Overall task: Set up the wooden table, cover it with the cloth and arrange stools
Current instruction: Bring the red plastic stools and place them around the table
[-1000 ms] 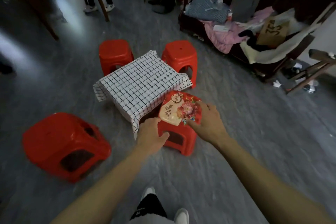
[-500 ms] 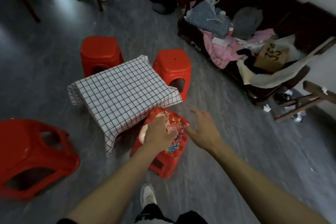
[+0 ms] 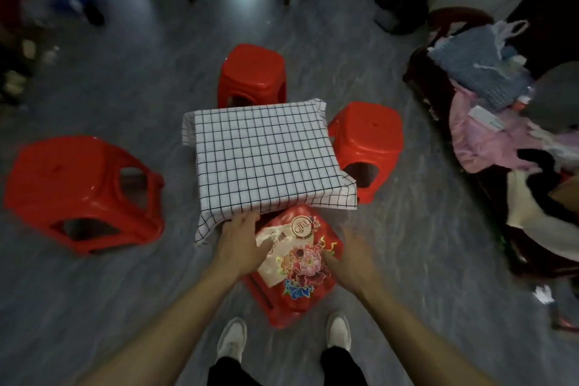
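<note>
Below, both hands rest on a flower-printed red stool [image 3: 297,269] beside the checked cloth [image 3: 266,160]; left hand [image 3: 242,244] flat with fingers straight; right hand [image 3: 352,260] blurred, fingers loosely spread.

Grey floor [image 3: 125,307] with cloth-covered table [image 3: 263,160] at centre.
Four red stools around it: far [image 3: 250,72], right [image 3: 366,141], near [image 3: 300,263], left [image 3: 78,191] tipped over.

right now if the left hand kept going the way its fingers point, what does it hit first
The left hand points forward and up the picture, its fingers at the hanging edge of the checked cloth on the table. That cloth edge would likely come first, though depth is unclear from this one view.
</note>
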`<state>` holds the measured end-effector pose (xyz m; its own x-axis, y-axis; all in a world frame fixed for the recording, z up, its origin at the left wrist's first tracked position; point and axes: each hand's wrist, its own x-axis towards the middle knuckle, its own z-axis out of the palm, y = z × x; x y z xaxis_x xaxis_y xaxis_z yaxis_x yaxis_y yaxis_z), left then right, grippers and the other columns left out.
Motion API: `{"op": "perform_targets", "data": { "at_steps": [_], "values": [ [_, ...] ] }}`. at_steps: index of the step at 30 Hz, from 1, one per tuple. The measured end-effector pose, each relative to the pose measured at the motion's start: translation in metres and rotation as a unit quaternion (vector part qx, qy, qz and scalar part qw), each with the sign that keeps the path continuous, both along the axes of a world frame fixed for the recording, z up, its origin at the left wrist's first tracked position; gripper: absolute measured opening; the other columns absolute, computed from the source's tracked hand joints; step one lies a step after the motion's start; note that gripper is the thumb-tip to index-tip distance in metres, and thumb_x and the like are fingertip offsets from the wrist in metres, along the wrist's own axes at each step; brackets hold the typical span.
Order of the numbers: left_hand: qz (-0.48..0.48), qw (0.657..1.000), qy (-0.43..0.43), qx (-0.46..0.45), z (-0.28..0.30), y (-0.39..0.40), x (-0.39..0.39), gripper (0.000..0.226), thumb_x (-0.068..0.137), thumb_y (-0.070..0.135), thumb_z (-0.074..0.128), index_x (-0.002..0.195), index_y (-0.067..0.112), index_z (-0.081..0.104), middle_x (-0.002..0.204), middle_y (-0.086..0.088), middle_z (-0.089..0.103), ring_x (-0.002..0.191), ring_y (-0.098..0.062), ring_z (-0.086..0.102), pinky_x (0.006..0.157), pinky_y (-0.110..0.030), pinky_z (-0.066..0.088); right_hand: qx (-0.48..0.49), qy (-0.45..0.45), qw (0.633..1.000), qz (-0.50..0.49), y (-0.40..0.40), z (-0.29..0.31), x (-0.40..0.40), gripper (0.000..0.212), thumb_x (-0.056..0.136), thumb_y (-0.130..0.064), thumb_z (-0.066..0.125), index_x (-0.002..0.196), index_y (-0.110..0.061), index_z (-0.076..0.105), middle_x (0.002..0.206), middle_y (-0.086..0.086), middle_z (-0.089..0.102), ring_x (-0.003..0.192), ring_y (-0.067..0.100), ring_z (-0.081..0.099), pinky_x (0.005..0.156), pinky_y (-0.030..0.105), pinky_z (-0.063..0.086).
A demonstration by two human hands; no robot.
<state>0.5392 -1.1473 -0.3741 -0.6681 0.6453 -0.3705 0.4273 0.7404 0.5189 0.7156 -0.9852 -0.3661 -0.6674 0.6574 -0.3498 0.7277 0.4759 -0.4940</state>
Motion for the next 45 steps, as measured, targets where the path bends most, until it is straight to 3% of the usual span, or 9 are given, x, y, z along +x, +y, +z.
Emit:
{"op": "perform_targets", "data": {
  "at_steps": [6, 10, 16, 20, 24, 30, 34, 40, 45],
  "values": [
    [0.168, 0.986, -0.012, -0.001, -0.039, 0.02, 0.035, 0.068, 0.075, 0.056, 0.062, 0.126, 0.011, 0.058, 0.126, -0.007, 0.059, 0.119, -0.029, 0.054, 0.096, -0.043, 0.046, -0.006, 0.007, 0.992, 0.123, 0.078, -0.06, -0.009, 0.068, 0.074, -0.053, 0.055, 0.138, -0.031, 0.044, 0.131, -0.005, 0.056, 0.121, 0.019, 0.051, 0.099, 0.043, 0.047],
    [0.232, 0.973, -0.021, 0.003, -0.059, 0.032, 0.066, 0.05, 0.08, 0.03, 0.078, 0.12, 0.005, 0.061, 0.125, -0.015, 0.061, 0.114, -0.032, 0.057, 0.094, -0.041, 0.045, 0.009, -0.009, 0.986, 0.165, 0.109, -0.084, -0.008, 0.066, 0.076, -0.052, 0.057, 0.136, -0.031, 0.043, 0.129, -0.001, 0.055, 0.119, 0.022, 0.049, 0.1, 0.044, 0.045],
    [0.194, 0.978, -0.05, -0.055, -0.152, 0.033, 0.09, 0.052, 0.085, 0.034, 0.071, 0.132, 0.015, 0.057, 0.133, -0.011, 0.059, 0.122, -0.029, 0.051, 0.1, -0.038, 0.039, -0.003, -0.034, 0.983, 0.18, 0.134, -0.159, 0.004, 0.071, 0.081, -0.049, 0.063, 0.14, -0.017, 0.043, 0.134, 0.009, 0.052, 0.124, 0.027, 0.044, 0.103, 0.037, 0.036],
    [0.203, 0.975, -0.054, -0.068, -0.214, 0.04, 0.092, 0.055, 0.086, 0.035, 0.07, 0.136, 0.02, 0.053, 0.134, -0.012, 0.057, 0.125, -0.03, 0.047, 0.102, -0.038, 0.037, -0.018, -0.067, 0.981, 0.181, 0.135, -0.221, 0.002, 0.077, 0.07, -0.066, 0.054, 0.136, -0.03, 0.041, 0.127, 0.004, 0.055, 0.116, 0.025, 0.05, 0.1, 0.042, 0.045],
    [0.223, 0.97, -0.041, -0.086, -0.27, 0.045, 0.09, 0.065, 0.084, 0.043, 0.068, 0.142, 0.03, 0.044, 0.141, -0.014, 0.048, 0.13, -0.033, 0.043, 0.103, -0.043, 0.039, -0.032, -0.054, 0.983, 0.174, 0.133, -0.264, -0.006, 0.079, 0.078, -0.052, 0.071, 0.144, -0.032, 0.033, 0.137, 0.01, 0.045, 0.124, 0.029, 0.045, 0.105, 0.047, 0.043],
    [0.27, 0.955, -0.064, -0.102, -0.321, 0.053, 0.092, 0.096, 0.076, 0.062, 0.069, 0.151, 0.043, 0.012, 0.151, -0.016, 0.029, 0.132, -0.039, 0.039, 0.105, -0.05, 0.038, -0.013, -0.076, 0.981, 0.178, 0.134, -0.303, -0.026, 0.117, 0.063, -0.06, 0.083, 0.153, -0.04, 0.011, 0.156, 0.014, 0.02, 0.14, 0.038, 0.027, 0.111, 0.055, 0.034],
    [0.333, 0.938, -0.086, -0.028, -0.336, 0.06, 0.108, 0.106, 0.072, 0.06, 0.074, 0.151, 0.047, 0.005, 0.145, -0.018, 0.033, 0.122, -0.04, 0.05, 0.095, -0.049, 0.046, -0.048, -0.096, 0.976, 0.188, 0.138, -0.326, -0.03, 0.133, 0.053, -0.057, 0.09, 0.15, -0.049, -0.001, 0.162, 0.009, 0.003, 0.146, 0.039, 0.014, 0.114, 0.059, 0.028],
    [0.35, 0.935, -0.059, -0.007, -0.338, 0.058, 0.102, 0.108, 0.061, 0.057, 0.081, 0.148, 0.046, 0.018, 0.131, -0.016, 0.048, 0.114, -0.036, 0.051, 0.092, -0.045, 0.048, -0.027, -0.089, 0.978, 0.185, 0.136, -0.331, -0.022, 0.133, 0.05, -0.065, 0.086, 0.147, -0.055, -0.004, 0.157, 0.011, 0.012, 0.14, 0.039, 0.029, 0.109, 0.058, 0.038],
    [0.277, 0.959, -0.049, -0.02, -0.333, 0.062, 0.071, 0.108, 0.056, 0.056, 0.083, 0.147, 0.043, 0.026, 0.128, -0.011, 0.054, 0.116, -0.032, 0.05, 0.094, -0.042, 0.046, -0.07, -0.091, 0.987, 0.109, 0.114, -0.323, 0.002, 0.134, 0.056, -0.061, 0.086, 0.149, -0.046, -0.01, 0.151, 0.015, 0.012, 0.133, 0.039, 0.038, 0.105, 0.052, 0.04]
  ]
}}
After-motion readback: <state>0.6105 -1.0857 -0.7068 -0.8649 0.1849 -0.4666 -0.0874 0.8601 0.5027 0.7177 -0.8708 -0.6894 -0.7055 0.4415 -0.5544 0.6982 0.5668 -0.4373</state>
